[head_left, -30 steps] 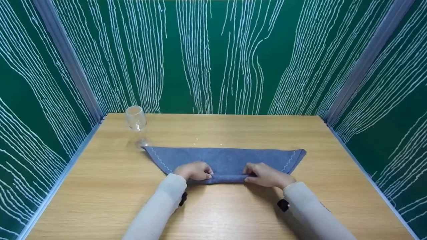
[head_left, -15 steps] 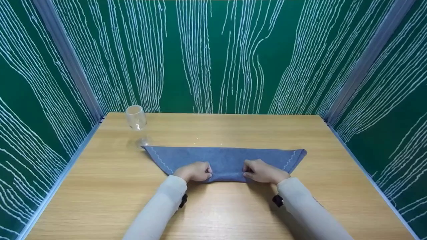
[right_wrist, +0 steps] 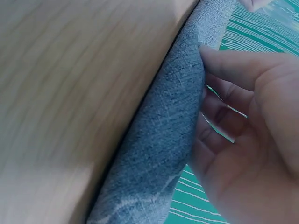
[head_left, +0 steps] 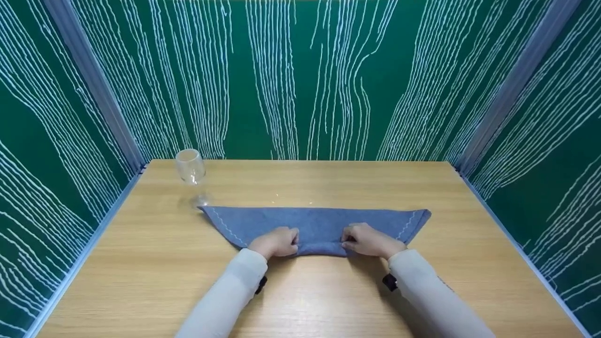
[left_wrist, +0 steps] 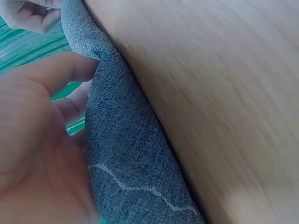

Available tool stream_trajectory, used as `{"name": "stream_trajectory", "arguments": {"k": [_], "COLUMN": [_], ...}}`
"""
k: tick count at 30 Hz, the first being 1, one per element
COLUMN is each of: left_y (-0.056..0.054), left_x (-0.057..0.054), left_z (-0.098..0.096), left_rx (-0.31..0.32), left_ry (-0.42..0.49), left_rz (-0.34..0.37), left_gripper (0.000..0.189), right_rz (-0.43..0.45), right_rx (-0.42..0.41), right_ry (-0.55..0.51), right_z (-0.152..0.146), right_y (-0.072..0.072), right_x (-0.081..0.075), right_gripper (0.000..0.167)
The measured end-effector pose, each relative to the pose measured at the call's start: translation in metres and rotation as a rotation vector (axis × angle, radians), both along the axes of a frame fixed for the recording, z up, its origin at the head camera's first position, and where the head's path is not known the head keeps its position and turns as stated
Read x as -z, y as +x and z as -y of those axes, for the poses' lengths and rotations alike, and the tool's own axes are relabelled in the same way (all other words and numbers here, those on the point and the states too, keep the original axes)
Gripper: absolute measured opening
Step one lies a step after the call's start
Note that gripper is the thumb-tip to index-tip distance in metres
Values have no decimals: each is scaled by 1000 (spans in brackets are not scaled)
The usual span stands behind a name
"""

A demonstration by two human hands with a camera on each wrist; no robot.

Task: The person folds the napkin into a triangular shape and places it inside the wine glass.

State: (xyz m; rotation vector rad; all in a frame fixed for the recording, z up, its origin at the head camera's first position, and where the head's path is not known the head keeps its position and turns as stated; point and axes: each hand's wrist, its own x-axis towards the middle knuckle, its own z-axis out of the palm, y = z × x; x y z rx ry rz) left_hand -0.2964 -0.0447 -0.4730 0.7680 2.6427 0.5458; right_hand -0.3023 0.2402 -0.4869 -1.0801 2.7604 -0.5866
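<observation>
A blue-grey cloth [head_left: 319,225] lies across the middle of the table, its long straight edge at the back and its near edge rolled over. Pale wavy stitching runs near both slanted ends. My left hand [head_left: 277,241] pinches the left part of the roll; in the left wrist view the thumb [left_wrist: 77,67] presses into the fabric [left_wrist: 126,126]. To the right, my right hand [head_left: 368,240] grips the same roll, and the right wrist view has its thumb [right_wrist: 233,63] against the cloth [right_wrist: 163,107] with the other fingers curled behind it.
A clear stemmed glass [head_left: 191,171] stands upright at the back left, its foot close to the cloth's left corner. A few tiny white specks lie behind the cloth on the wooden table [head_left: 305,300]. Green walls [head_left: 324,80] with white lines enclose the table.
The rolled near edge has shifted slightly away from the person. The right hand has moved a little forward and left, its fingers more tightly curled; the left hand has barely moved.
</observation>
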Motion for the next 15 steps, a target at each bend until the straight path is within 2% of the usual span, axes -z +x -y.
{"name": "stream_trajectory", "arguments": {"k": [7,15], "left_y": [6,18], "left_x": [1,2], "left_z": [4,3], "left_rx": [-4,11], "left_ry": [-7,-36], "left_rz": [38,5], "left_gripper": [12,11], "right_rz": [-15,-76], "right_rx": [-35,-106], "right_ry": [7,-12], "right_z": [0,1], "right_y": [5,14], "right_x": [-1,-2], "right_gripper": [7,10]}}
